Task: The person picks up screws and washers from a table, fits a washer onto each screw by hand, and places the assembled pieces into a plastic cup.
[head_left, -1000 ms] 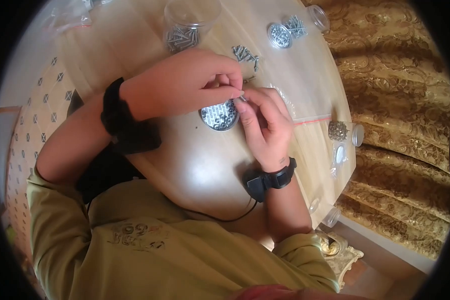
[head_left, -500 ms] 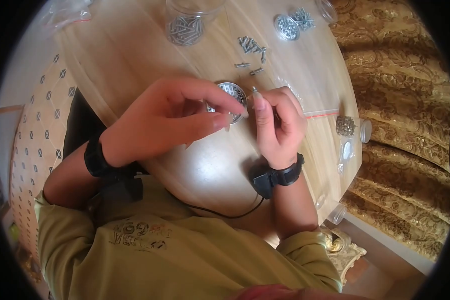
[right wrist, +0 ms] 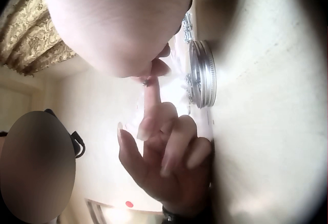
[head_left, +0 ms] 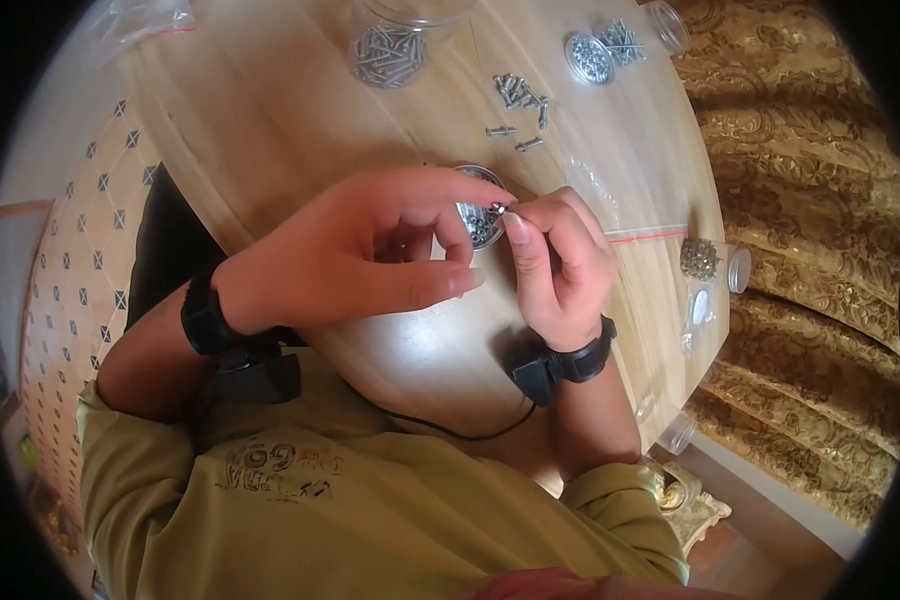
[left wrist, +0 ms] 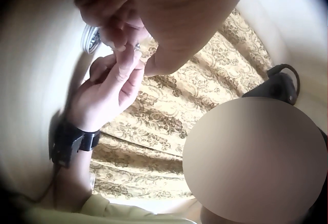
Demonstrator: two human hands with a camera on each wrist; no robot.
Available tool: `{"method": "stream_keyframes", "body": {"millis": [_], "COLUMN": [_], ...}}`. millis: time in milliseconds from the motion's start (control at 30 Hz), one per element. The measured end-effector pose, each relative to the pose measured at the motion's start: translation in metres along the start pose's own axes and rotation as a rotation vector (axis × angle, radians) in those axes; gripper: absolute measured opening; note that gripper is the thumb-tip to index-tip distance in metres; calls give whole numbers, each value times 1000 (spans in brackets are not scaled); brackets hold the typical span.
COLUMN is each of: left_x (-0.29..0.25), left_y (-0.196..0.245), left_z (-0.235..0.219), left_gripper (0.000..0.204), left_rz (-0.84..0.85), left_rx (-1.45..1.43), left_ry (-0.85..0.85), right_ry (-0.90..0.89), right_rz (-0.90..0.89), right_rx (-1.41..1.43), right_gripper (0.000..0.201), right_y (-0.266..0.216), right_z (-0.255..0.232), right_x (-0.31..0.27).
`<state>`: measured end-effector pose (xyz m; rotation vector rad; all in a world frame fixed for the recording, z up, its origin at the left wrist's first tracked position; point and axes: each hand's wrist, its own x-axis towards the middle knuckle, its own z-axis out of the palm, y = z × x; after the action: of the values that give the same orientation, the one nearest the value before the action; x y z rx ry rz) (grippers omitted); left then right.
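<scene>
In the head view my right hand (head_left: 565, 265) pinches a small metal bolt (head_left: 499, 209) between thumb and index finger. Most of the bolt is hidden by the fingertips. From the left, my left hand (head_left: 355, 250) reaches over with its index finger stretched to the bolt's end, the thumb held well apart below. The right wrist view shows that index fingertip right at the bolt (right wrist: 145, 83). Just beneath the hands lies a round metal lid (head_left: 500, 183) with several small nuts (head_left: 481, 232) in it, partly covered by the left hand.
Several bolts (head_left: 515, 92) lie loose beyond the lid. A clear jar of bolts (head_left: 390, 55) stands at the back. A dish of small parts (head_left: 590, 60) and a jar on its side (head_left: 703, 258) are farther right. A clear plastic bag (head_left: 620, 205) lies beside my right hand.
My left hand let go of the bolt, drew back toward me, then moved its index finger to the bolt again with the thumb apart. My right hand keeps its pinch.
</scene>
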<state>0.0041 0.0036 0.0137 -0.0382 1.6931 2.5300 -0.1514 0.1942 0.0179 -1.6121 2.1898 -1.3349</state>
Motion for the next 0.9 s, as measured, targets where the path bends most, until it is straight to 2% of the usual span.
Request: {"method": "stream_keyframes", "body": {"millis": [67,133,233,333,433,567,667,733,833,900], "left_x": [1,3,5,4,5,6,6,5,6,4], "left_y": [0,0,-8,0,0,-3,-4,-5,1,-2], "left_z": [-1,-2,-2,-2,-3,-2,-3,-2,-1,-1], "left_gripper": [49,45,42,40,36,28,21,20,19,22], "left_rz": [3,-28,47,-21,-35,-18,-56,4,-86,-73], "left_rx": [-33,-131,-32,-33,-109,-48,-74,152,30,17], "left_ry": [-13,43,80,28,75,82,-14,85,38,50], "right_ry": [16,24,12,7,23,1,33,14,14,32], "right_rz": [8,29,37,15,6,-7,34,22,27,45], "right_rx": [-16,-17,-17,-31,-41,-42,-39,-39,-45,-51], "right_gripper": [5,5,7,9,10,10,9,10,10,10], "right_y": [0,2,2,3,4,2,3,2,2,2], "right_z": [0,0,0,0,-1,-1,0,-1,-1,-1], "right_x": [0,-1,-1,-1,0,0,-1,-1,-1,0]}}
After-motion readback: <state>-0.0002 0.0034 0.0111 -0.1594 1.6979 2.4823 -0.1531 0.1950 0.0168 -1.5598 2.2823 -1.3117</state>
